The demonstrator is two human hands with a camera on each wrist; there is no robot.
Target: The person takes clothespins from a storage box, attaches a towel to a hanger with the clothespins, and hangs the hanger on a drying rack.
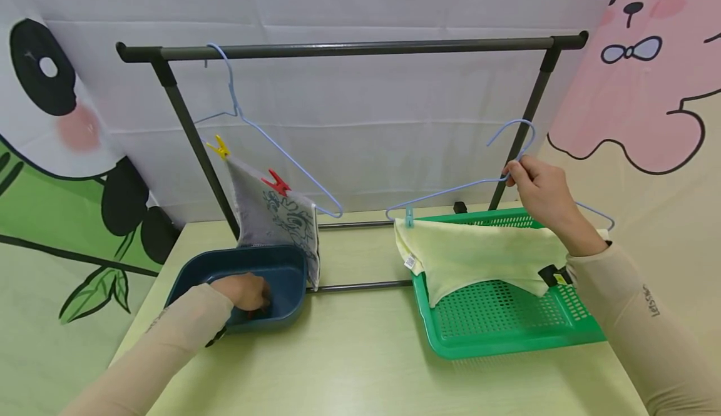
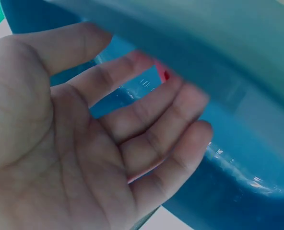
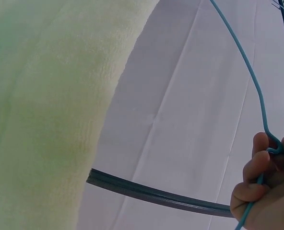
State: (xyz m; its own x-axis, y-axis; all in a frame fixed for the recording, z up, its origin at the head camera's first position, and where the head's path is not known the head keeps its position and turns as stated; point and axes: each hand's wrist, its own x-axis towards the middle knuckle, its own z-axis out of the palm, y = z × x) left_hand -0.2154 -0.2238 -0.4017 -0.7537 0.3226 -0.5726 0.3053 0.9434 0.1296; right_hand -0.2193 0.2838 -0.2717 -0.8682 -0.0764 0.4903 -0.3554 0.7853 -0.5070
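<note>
My left hand (image 1: 243,291) reaches down into a dark blue basin (image 1: 290,316) at the left. In the left wrist view its fingers are loosely bent, and a small pinkish-red thing (image 2: 162,72) shows just beyond the fingertips, mostly hidden. My right hand (image 1: 543,192) grips a blue wire hanger (image 1: 450,189) just below its hook. From this hanger hangs a pale yellow towel (image 1: 484,247), held at its left end by a light blue clothespin (image 1: 409,217). The towel's right end is partly behind the wrist.
A black rack (image 1: 360,48) spans the table. On its left hangs another blue hanger (image 1: 287,156) with a grey printed cloth (image 1: 265,209), a yellow clothespin (image 1: 221,147) and a red clothespin (image 1: 276,182). Under the towel stands a green basket (image 1: 450,348).
</note>
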